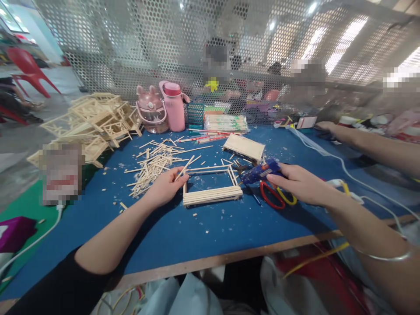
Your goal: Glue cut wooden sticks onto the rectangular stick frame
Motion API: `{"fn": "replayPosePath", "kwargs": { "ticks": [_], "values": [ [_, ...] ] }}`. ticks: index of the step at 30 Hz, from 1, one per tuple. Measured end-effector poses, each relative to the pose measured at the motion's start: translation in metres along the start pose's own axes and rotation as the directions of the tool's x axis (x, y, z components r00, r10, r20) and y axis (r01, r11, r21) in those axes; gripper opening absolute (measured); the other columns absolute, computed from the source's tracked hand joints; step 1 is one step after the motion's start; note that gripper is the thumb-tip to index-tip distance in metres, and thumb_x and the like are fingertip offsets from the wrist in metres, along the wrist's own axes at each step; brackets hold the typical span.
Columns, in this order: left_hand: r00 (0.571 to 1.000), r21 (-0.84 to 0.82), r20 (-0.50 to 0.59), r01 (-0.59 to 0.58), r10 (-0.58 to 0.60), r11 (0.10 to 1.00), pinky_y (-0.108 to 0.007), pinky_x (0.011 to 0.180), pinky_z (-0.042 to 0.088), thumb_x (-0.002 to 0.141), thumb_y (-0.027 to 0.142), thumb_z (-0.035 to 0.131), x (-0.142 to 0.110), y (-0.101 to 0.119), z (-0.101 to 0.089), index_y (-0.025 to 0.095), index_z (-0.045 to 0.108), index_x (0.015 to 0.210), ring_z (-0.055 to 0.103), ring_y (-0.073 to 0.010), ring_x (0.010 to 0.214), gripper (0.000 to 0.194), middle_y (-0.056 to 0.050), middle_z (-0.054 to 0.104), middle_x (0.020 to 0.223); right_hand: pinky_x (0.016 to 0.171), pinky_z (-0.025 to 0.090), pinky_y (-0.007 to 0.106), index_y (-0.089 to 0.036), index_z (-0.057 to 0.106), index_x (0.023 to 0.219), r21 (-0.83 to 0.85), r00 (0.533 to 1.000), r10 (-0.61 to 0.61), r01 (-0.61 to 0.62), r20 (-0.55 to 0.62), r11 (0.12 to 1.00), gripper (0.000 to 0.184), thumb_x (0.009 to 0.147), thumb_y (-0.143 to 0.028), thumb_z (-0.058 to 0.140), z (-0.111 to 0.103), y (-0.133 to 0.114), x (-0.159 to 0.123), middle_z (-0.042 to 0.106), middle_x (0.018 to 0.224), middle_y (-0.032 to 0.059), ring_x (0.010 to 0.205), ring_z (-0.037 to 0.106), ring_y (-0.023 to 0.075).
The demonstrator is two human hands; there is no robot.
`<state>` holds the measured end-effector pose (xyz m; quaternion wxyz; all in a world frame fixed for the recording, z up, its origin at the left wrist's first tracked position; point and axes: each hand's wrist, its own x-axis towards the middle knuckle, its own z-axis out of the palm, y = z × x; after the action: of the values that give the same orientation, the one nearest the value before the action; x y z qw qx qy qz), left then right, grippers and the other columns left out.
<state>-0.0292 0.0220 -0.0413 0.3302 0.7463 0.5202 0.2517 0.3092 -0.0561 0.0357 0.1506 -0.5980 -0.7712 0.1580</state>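
Observation:
My left hand (pixel 168 187) is closed, pinching a short wooden stick (pixel 184 168) at the left end of a small stick frame (pixel 212 195). That frame lies on the blue tabletop, with several sticks side by side along its near edge and an open rectangle behind them. My right hand (pixel 293 180) is wrapped round a blue glue gun (pixel 262 171), whose nozzle points left towards the frame's right end. Whether the nozzle touches the frame I cannot tell. Scissors (pixel 273 195) with red and yellow handles lie just below the glue gun.
Loose cut sticks (pixel 155 164) lie left of the frame. A flat stick panel (pixel 244 147) rests behind it. Finished stick structures (pixel 98 120) are piled at the left. Two pink bottles (pixel 174 107) stand by the mesh screen. Another person's arm (pixel 367 144) reaches in at right, near white cables (pixel 341 162).

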Motion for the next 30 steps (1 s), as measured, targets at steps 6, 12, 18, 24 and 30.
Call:
{"fn": "replayPosePath", "kwargs": {
  "ticks": [6,12,18,24,30],
  "values": [
    [1.000,0.020,0.002,0.001,-0.001,1.000,-0.024,0.060,0.037,0.083,0.053,0.042,-0.002,0.003,-0.001,0.020,0.057,0.114,0.051,-0.0153,0.062,0.048,0.002,0.062,0.072,0.058,0.042,0.028,-0.019,0.057,0.077,-0.018,1.000,0.007,-0.007,0.001,1.000,0.036,0.086,-0.050,0.039,-0.001,0.001,0.000,0.062,0.069,0.0019,0.063,0.055,0.0186],
    [1.000,0.016,-0.008,0.023,-0.023,1.000,-0.025,0.064,0.039,0.082,0.053,0.043,-0.001,0.002,-0.001,0.019,0.056,0.116,0.055,-0.0160,0.067,0.050,0.001,0.064,0.077,0.056,0.042,0.028,-0.020,0.060,0.084,-0.004,1.000,-0.008,0.008,0.004,1.000,0.036,0.086,-0.049,0.040,0.000,0.000,0.001,0.064,0.070,0.0015,0.063,0.056,0.0186],
    [1.000,-0.025,-0.012,-0.001,0.001,1.000,-0.024,0.063,0.040,0.082,0.051,0.045,-0.001,0.000,0.000,0.020,0.057,0.112,0.055,-0.0159,0.067,0.045,0.001,0.065,0.078,0.064,0.045,0.033,-0.019,0.061,0.088,-0.112,0.998,0.054,-0.056,-0.020,0.992,0.038,0.086,-0.052,0.041,-0.007,0.012,0.000,0.069,0.084,0.0056,0.074,0.062,0.0241],
    [0.978,-0.212,-0.185,0.054,-0.094,0.976,-0.022,0.049,0.034,0.083,0.047,0.043,0.001,-0.003,-0.002,0.017,0.058,0.098,0.045,-0.0109,0.051,0.037,0.003,0.054,0.063,0.062,0.046,0.033,-0.019,0.064,0.086,0.061,0.982,0.019,-0.008,-0.186,0.998,0.038,0.086,-0.051,0.043,-0.004,-0.010,0.010,0.068,0.079,0.0064,0.072,0.061,0.0228],
    [0.883,-0.393,-0.445,-0.042,-0.150,0.919,-0.020,0.046,0.031,0.089,0.033,0.032,0.003,-0.007,-0.013,0.017,0.050,0.088,0.036,-0.0071,0.046,0.023,0.002,0.053,0.069,0.055,0.042,0.028,-0.018,0.062,0.096,0.201,0.987,-0.133,0.148,-0.087,0.968,0.039,0.086,-0.051,0.042,0.031,-0.064,0.036,0.062,0.067,0.0020,0.057,0.053,0.0156]
  ]
}}
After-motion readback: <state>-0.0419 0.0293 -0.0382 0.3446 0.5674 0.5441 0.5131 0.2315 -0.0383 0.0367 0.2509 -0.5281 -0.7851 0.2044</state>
